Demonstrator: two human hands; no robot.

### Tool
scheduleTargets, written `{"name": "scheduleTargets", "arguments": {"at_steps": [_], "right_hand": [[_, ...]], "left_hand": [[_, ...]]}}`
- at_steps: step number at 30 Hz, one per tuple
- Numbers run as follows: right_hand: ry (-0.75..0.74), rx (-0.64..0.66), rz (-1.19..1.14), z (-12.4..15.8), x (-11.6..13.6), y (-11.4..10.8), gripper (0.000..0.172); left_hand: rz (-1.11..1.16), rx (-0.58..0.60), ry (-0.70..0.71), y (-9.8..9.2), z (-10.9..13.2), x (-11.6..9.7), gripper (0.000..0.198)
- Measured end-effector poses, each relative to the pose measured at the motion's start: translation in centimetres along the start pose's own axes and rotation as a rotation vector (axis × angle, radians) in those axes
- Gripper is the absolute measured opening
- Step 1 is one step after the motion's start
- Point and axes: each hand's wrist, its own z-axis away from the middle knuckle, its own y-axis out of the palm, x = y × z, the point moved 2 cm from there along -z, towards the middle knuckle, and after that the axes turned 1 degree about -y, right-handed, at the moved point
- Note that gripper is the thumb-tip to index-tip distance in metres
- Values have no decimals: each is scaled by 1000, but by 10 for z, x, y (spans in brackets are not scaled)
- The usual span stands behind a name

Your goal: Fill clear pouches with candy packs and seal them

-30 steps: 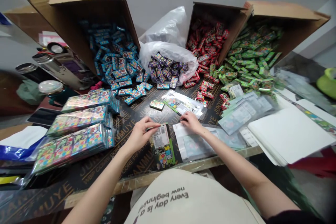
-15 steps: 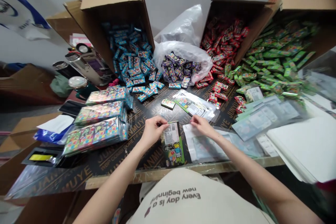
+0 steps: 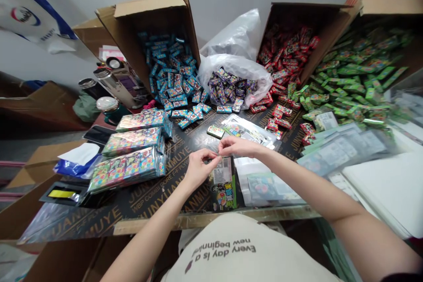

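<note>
A dark printed plastic pouch with a pale label and green and multicoloured artwork lies in front of me near the table edge. My left hand pinches it at its top edge. Fingertips of my right hand are pinched together beside the left ones, above that edge; what they hold is too small to make out. Just beyond the hands lies a small green-sided box. Another printed pouch rests behind my right hand. To the right, under my right forearm, are clear pouches.
Cartons of blue, red and green small packs stand at the back, with a plastic bag of purple packs between. Filled pouches are stacked left, near flasks. More pouches and white sheets lie right.
My right hand has moved left from the clear pouches to meet my left hand at the dark pouch's top edge. The left hand stays at that edge. The view has shifted slightly.
</note>
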Motion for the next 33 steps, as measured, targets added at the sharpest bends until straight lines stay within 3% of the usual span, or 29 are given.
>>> {"name": "scheduleTargets", "arguments": {"at_steps": [4, 8, 12, 15, 17, 20, 22, 26, 29, 33], "right_hand": [[21, -60, -39, -4, -12, 6, 7], [22, -266, -12, -8, -28, 7, 12], [-5, -521, 514, 4, -59, -14, 15], [41, -527, 776, 19, -91, -26, 9], [65, -494, 775, 27, -109, -27, 10], [59, -474, 786, 33, -123, -20, 11], [41, -463, 787, 33, -127, -15, 10], [2, -437, 788, 32, -131, -11, 5], [-34, -440, 802, 33, -131, -10, 2], [-100, -455, 845, 41, -129, -7, 5]], "left_hand": [[-81, -105, -12, 8, 1, -2, 16], [-174, -34, 100, 8, 2, -5, 14], [-387, 7, 112, -15, 3, 10, 23], [-684, 21, 91, -32, 7, 27, 28], [-829, 158, 187, -30, 10, 36, 46], [-858, 511, 310, -10, 17, 45, 75], [-824, 670, 308, 4, 18, 47, 70], [-679, 827, 202, 15, 14, 41, 47], [-462, 737, 120, 5, 6, 21, 42], [-119, 424, 122, -16, -5, -6, 52]]}}
